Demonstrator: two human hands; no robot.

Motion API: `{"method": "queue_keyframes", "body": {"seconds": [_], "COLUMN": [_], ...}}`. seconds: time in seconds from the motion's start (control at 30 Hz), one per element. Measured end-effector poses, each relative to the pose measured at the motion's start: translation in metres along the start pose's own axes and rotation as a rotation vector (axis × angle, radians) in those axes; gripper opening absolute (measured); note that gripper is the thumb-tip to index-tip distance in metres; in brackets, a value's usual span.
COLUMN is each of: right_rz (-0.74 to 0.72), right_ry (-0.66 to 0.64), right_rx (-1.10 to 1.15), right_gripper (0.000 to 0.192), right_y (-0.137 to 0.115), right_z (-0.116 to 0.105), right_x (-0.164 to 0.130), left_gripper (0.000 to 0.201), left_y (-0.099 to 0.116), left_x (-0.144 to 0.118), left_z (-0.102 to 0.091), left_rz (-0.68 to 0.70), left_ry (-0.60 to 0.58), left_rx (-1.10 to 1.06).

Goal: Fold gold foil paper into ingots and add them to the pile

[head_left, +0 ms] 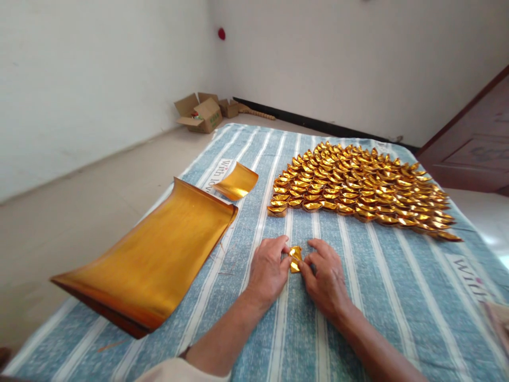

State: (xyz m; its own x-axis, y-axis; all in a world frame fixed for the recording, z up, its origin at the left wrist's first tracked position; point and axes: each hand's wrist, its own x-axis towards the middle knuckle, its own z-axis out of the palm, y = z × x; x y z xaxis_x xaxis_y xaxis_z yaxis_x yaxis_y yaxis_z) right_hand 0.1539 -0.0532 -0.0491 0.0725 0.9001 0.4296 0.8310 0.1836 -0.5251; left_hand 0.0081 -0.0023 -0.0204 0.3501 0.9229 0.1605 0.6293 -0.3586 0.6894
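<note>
A small folded piece of gold foil paper lies on the striped cloth between my two hands. My left hand pinches its left edge with thumb and forefinger. On the other side, my right hand has its thumb at the lower right corner of the piece, fingers curled in above it. To the left rests a large curved stack of gold foil sheets, its ends lifting from the cloth. Just beyond that stack is one smaller gold sheet. Many folded gold paper ingots stand in packed rows at the back right.
Blue-and-white striped cloth covers the work surface, with printed lettering on it. Open cardboard boxes sit on the floor by the far corner. A reddish-brown door or panel stands at the right. Pale walls rise behind.
</note>
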Motion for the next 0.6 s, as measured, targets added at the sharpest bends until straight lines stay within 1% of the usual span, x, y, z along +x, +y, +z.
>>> {"method": "queue_keyframes", "body": {"seconds": [0.13, 0.3, 0.37, 0.5, 0.6], "right_rz": [0.013, 0.022, 0.025, 0.022, 0.014], "right_ry": [0.000, -0.041, -0.037, -0.023, -0.048], "right_rx": [0.027, 0.025, 0.033, 0.057, 0.055], "right_gripper": [0.019, 0.019, 0.019, 0.017, 0.016], "right_y": [0.0025, 0.0022, 0.0022, 0.0047, 0.0065], "right_z": [-0.0011, -0.0026, -0.0027, -0.0020, -0.0015], "right_x": [0.0000, 0.0008, 0.0005, -0.0008, -0.0007], "left_gripper": [0.037, 0.035, 0.035, 0.035, 0.033], "left_y": [0.0002, -0.0012, -0.0019, -0.0017, -0.0006], "left_x": [0.0003, 0.0006, 0.0004, -0.0001, 0.0001], "left_z": [0.0002, 0.0012, 0.0010, 0.0001, -0.0002], "left_rz": [0.004, 0.021, 0.024, 0.019, 0.008], "left_ry": [0.001, 0.008, 0.007, 0.003, 0.002], "left_rx": [0.001, 0.004, 0.002, 0.000, 0.002]}}
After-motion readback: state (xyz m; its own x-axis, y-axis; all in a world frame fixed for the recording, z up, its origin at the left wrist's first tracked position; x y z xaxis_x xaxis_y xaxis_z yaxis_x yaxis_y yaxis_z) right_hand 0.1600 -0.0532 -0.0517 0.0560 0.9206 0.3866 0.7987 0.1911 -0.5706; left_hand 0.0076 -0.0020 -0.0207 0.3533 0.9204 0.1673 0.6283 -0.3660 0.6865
